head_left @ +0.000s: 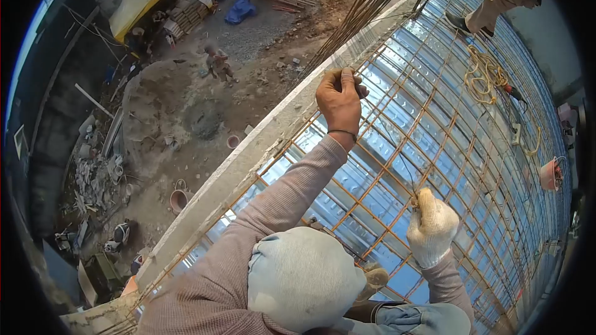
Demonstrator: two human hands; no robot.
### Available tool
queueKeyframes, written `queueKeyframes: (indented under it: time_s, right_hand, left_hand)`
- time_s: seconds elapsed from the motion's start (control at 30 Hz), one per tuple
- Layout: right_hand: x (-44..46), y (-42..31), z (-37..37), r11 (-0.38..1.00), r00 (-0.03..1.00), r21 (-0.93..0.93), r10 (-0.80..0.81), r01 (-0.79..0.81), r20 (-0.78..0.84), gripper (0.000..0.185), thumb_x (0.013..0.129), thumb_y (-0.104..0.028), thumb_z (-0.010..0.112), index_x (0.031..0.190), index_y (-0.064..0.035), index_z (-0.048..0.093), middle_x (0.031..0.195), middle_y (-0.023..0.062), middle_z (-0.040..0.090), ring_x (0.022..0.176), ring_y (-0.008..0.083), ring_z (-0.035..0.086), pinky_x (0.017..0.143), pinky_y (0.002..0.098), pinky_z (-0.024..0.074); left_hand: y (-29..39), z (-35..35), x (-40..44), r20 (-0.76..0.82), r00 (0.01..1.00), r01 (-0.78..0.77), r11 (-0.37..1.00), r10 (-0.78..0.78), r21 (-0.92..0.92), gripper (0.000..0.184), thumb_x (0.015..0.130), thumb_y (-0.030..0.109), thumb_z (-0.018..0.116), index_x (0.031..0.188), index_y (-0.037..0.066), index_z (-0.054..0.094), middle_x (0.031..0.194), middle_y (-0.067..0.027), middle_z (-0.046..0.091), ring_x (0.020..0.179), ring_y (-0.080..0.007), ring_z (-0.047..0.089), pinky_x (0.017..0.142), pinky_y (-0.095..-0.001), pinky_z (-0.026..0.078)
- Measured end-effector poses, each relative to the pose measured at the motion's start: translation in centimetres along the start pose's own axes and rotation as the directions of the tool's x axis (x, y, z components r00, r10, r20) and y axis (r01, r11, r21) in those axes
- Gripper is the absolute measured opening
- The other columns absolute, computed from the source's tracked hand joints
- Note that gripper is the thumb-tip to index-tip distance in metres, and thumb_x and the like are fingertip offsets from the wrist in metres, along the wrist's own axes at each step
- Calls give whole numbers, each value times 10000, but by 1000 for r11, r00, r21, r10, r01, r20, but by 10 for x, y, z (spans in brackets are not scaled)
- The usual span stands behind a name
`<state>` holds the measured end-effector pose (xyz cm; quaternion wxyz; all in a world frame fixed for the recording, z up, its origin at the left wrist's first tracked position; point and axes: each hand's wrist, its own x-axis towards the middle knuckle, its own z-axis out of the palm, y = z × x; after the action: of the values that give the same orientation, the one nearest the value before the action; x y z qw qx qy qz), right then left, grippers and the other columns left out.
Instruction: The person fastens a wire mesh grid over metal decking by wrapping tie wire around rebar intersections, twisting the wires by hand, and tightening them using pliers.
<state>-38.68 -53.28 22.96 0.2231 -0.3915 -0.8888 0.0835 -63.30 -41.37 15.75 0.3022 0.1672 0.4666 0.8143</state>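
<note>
My left hand (338,104), bare with a dark band at the wrist, is closed in a pinch above the edge of a rusty rebar mesh (388,164). A thin dark wire (405,158) runs slantwise from near its fingertips to my right hand (433,226). The right hand wears a whitish knit glove and is closed round the wire's other end, low over the mesh. Its fingers partly hide what they grip. Beneath the bars lies shiny corrugated metal decking (354,227). My bent knee (304,279), in pale cloth, is close below my hands.
A concrete ledge (248,142) borders the deck, with a drop to the ground beyond. Long rebar rods (357,22) jut up there. Another person's leg (506,0), a coiled yellow cord (484,77) and a bucket (550,175) are on the deck. A person (217,63) stands below.
</note>
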Motion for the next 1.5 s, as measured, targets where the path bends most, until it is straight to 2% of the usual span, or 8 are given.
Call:
queueKeyframes:
  time_s: [0.33, 0.5, 0.67, 0.87, 1.0, 1.13, 1.3, 1.5]
  right_hand:
    - [-8, 11, 11, 889, 901, 425, -33, -172, 433, 202, 816, -69, 709, 993, -11, 630, 815, 135, 715, 706, 255, 736, 616, 361, 569]
    - [-21, 104, -8, -378, 940, 917, 247, -130, 235, 211, 1027, -188, 581, 1039, 19, 621, 818, 141, 702, 645, 150, 694, 347, 220, 384]
    - [-1, 50, 55, 448, 759, 615, 327, -649, 563, 168, 981, -95, 579, 968, 41, 676, 776, 95, 679, 627, 126, 620, 505, 233, 449]
    - [-6, -10, 12, 532, 615, 756, -464, -382, 638, 264, 947, -197, 659, 1101, 14, 703, 860, 178, 731, 688, 308, 704, 627, 370, 545]
    - [-21, 85, -15, -537, 935, 821, 152, -193, 319, 242, 1000, -227, 629, 1049, 10, 613, 674, 88, 674, 515, 123, 605, 419, 269, 461]
    - [-6, 78, 15, -278, 669, 855, 534, -438, 517, 189, 1040, -173, 557, 1004, 8, 599, 585, 67, 586, 391, 78, 434, 330, 237, 346]
    - [-33, -3, 58, 677, 534, 343, 87, -651, 841, 272, 972, -190, 595, 1082, 38, 696, 871, 121, 719, 732, 191, 647, 706, 325, 538]
    - [-16, -3, 7, 655, 493, 462, -155, -598, 856, 324, 936, -235, 628, 1108, 23, 724, 781, 95, 719, 667, 160, 654, 651, 311, 537]
  left_hand:
    - [21, -22, 21, 543, 700, 696, 612, -464, -375, 159, 1067, 176, 533, 1044, 34, 600, 807, 0, 544, 700, -105, 561, 651, -244, 555]
    - [45, -18, 12, 855, 480, 875, 175, -196, -451, 148, 1071, 182, 503, 998, 69, 565, 805, 9, 533, 746, -118, 552, 706, -279, 562]
    - [79, 23, -31, 959, 155, 852, 459, 236, -251, 152, 1060, 221, 535, 987, 90, 560, 763, 33, 551, 667, -89, 538, 623, -264, 528]
    - [29, 2, -16, 898, 429, 896, 169, -96, -410, 140, 1038, 173, 562, 1085, 58, 627, 842, 4, 613, 727, -110, 584, 741, -281, 581]
    - [25, -12, -3, 463, 776, 631, 509, -429, -585, 144, 1004, 198, 633, 1006, 56, 657, 903, -26, 684, 827, -139, 682, 803, -313, 611]
    - [44, 0, -21, 448, 885, 331, 853, -131, -403, 165, 1020, 201, 629, 1045, 43, 669, 838, -32, 671, 731, -115, 669, 689, -290, 611]
    - [42, 11, -43, 619, 784, 335, 873, -49, -355, 197, 1047, 210, 591, 1032, 22, 648, 778, -9, 603, 611, -63, 515, 531, -209, 461]
    - [29, -1, -21, 550, 807, 499, 745, -214, -442, 294, 1053, 330, 558, 953, 58, 610, 747, 26, 536, 583, -29, 426, 467, -176, 363]
